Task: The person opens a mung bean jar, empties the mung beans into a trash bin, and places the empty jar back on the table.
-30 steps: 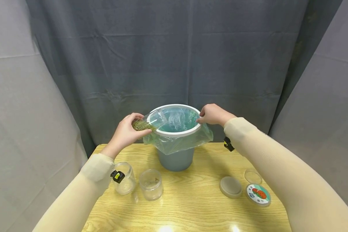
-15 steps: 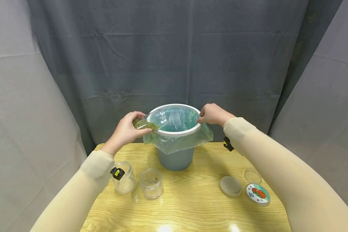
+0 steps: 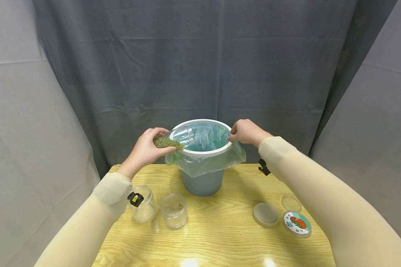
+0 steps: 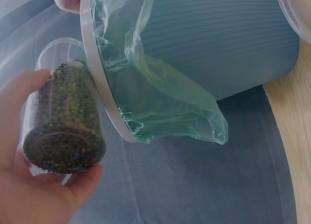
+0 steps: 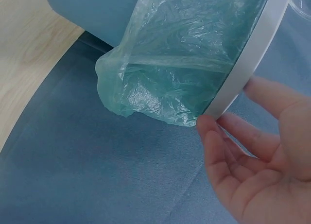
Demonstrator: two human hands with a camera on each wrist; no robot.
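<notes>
My left hand [image 3: 146,148] grips a clear jar [image 3: 184,135] partly filled with small green beans [image 4: 73,95]. The jar lies tilted, its mouth over the left side of the bin's white rim [image 3: 203,154], with the beans lying along its lower side and base. Beneath stands a grey-blue bin [image 3: 202,185], lined with a translucent green bag [image 3: 204,166] folded over the rim. On the far right side, my right hand [image 3: 248,131] pinches the rim between thumb and fingers, as the right wrist view [image 5: 257,146] shows.
Two open clear jars [image 3: 173,212] stand on the wooden table [image 3: 220,237] at the left; the nearer-to-middle one has small dark bits inside. To the right lie a beige lid [image 3: 266,215], a clear ring-like lid [image 3: 291,203] and a lid with a tomato picture [image 3: 297,224]. Grey curtains [image 3: 200,74] surround the table.
The jar in my left hand has shifted slightly right over the rim, and the beans have slid a little toward its mouth. My right hand stays at the rim.
</notes>
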